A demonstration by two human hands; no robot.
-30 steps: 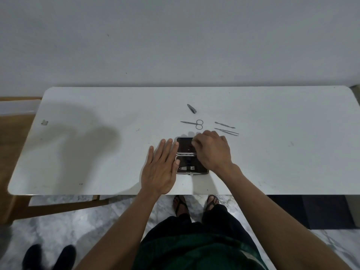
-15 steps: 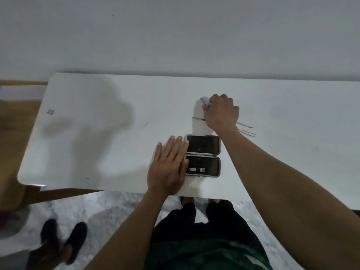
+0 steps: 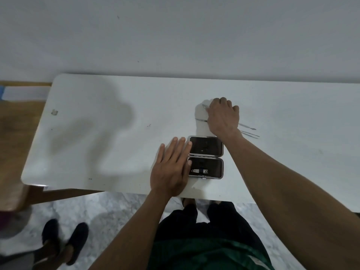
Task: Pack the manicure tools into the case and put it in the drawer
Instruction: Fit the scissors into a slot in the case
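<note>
An open dark manicure case (image 3: 206, 157) lies flat near the front edge of the white table (image 3: 97, 133). Its near half holds one small metal tool (image 3: 199, 171). My left hand (image 3: 171, 168) lies flat on the table against the case's left side, fingertips touching its edge. Beyond the case, my right hand (image 3: 223, 116) curls over a nail clipper (image 3: 204, 106), whose end sticks out at my fingers. The scissors' tip (image 3: 200, 119) shows from under that hand. A thin pusher (image 3: 247, 127) and tweezers (image 3: 251, 134) lie to the right.
A small scrap (image 3: 54, 112) sits near the table's left end. A wooden bench (image 3: 13, 152) stands left of the table. Another person's feet in dark shoes (image 3: 64, 242) are on the marble floor at lower left.
My right hand left the case and reached away to the nail clipper beyond it, where its fingers closed. My left hand stayed flat beside the case. The view shifted left.
</note>
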